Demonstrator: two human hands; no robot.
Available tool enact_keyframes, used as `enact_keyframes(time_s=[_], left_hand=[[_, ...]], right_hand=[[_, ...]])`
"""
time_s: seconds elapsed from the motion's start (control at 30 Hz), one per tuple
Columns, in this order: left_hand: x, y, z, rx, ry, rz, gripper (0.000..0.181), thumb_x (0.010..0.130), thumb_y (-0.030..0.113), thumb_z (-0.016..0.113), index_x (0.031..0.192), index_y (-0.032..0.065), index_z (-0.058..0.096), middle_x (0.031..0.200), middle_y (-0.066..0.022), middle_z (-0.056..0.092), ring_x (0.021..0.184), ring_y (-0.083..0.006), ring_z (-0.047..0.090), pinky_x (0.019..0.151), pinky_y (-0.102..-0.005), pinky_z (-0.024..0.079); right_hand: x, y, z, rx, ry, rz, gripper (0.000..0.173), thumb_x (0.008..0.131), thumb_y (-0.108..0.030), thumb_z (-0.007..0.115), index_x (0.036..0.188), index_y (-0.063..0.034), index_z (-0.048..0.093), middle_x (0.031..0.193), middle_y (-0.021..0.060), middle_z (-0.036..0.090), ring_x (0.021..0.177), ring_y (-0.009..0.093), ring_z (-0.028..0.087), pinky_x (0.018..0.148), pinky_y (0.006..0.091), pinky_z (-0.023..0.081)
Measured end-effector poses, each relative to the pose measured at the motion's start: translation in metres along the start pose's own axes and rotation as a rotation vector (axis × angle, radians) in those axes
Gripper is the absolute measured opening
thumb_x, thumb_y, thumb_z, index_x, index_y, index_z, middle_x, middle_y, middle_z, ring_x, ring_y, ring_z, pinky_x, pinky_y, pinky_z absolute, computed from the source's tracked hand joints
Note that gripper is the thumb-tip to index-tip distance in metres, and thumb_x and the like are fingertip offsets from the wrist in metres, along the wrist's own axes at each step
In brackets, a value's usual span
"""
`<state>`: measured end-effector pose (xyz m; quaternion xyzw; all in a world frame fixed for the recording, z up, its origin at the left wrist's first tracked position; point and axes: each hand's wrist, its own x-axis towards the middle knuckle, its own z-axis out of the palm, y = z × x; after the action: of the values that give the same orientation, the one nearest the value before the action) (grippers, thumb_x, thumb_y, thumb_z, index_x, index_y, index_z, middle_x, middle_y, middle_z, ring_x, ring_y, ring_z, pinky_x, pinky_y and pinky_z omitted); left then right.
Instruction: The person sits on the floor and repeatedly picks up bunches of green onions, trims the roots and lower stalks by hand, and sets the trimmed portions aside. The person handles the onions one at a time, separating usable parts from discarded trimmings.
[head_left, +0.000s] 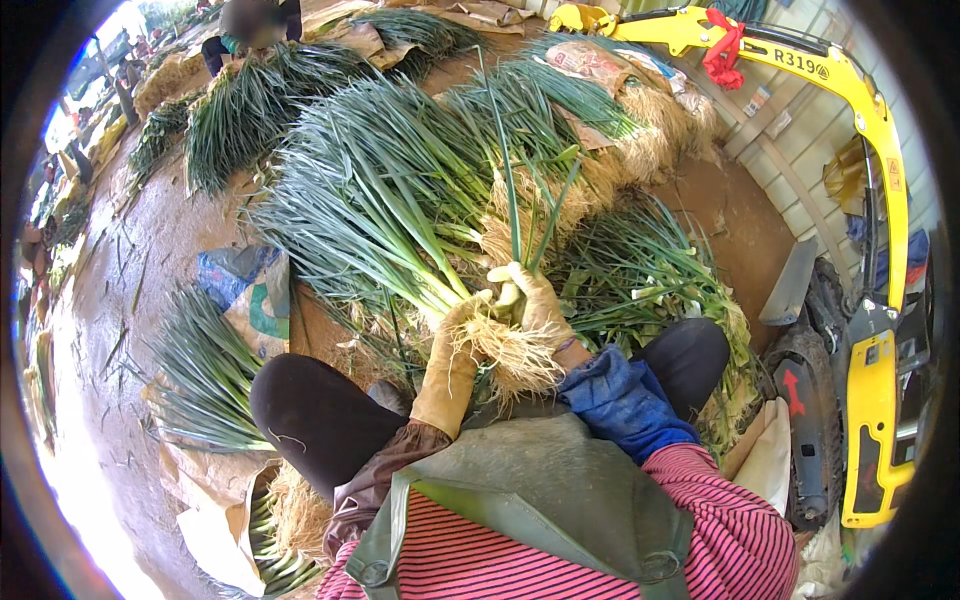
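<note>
My left hand (461, 334), in a tan glove, is closed around the white stems of a bunch of green onions (431, 285). Their pale, stringy roots (517, 356) hang over the glove towards my lap, and their leaves fan out up and to the left. Close against it, my right hand (529, 300), in a yellowish glove under a blue sleeve, has fingers curled at a few green leaves (511, 180) that stick up from it. Just beyond both hands lies a large heap of green onions (390, 142), roots to the right. Loose trimmed leaves (637, 270) lie right of my hands.
Wrapped green onions (202, 367) lie by my left knee, with brown paper (210, 487) below. More bundles (255, 105) lie at the upper left, near another person (259, 30). A yellow mini excavator (877, 375) stands at the right, its arm (810, 60) reaching across the top.
</note>
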<state>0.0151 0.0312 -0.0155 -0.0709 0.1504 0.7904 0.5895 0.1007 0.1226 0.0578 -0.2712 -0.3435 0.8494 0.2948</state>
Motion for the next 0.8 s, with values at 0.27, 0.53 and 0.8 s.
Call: enact_keyframes(time_s=[0.27,0.53,0.8], left_hand=[[-0.004,-0.007,0.033,-0.291,-0.318,-0.048,0.021,0.089,0.023,0.054,0.093,0.0022,0.059,0.093,-0.0144,0.061,0.092,-0.0316,0.057,0.084,-0.0477,0.048],[-0.007,-0.014,0.059,0.003,-0.282,-0.050,0.019,0.088,0.026,0.060,0.096,0.0088,0.055,0.075,-0.0046,0.056,0.077,-0.0239,0.059,0.081,-0.0452,0.050],[-0.020,0.050,0.103,0.001,-0.203,0.212,0.013,0.089,0.020,0.055,0.094,0.0084,0.051,0.063,0.0011,0.048,0.058,-0.0160,0.051,0.060,-0.0338,0.048]], right_hand=[[-0.046,-0.064,-0.022,-0.275,-0.283,0.029,0.022,0.098,-0.020,0.042,0.084,-0.0074,0.052,0.068,-0.0052,0.043,0.055,0.004,0.036,0.050,0.0169,0.031],[-0.076,-0.142,-0.014,-0.332,-0.211,0.293,0.023,0.089,-0.025,0.057,0.088,-0.0025,0.059,0.077,0.0036,0.057,0.065,0.012,0.053,0.058,0.0263,0.045],[-0.113,-0.312,-0.120,-1.319,0.341,0.467,0.035,0.082,-0.039,0.065,0.085,-0.0045,0.068,0.068,0.0056,0.065,0.053,0.012,0.058,0.048,0.0268,0.047]])
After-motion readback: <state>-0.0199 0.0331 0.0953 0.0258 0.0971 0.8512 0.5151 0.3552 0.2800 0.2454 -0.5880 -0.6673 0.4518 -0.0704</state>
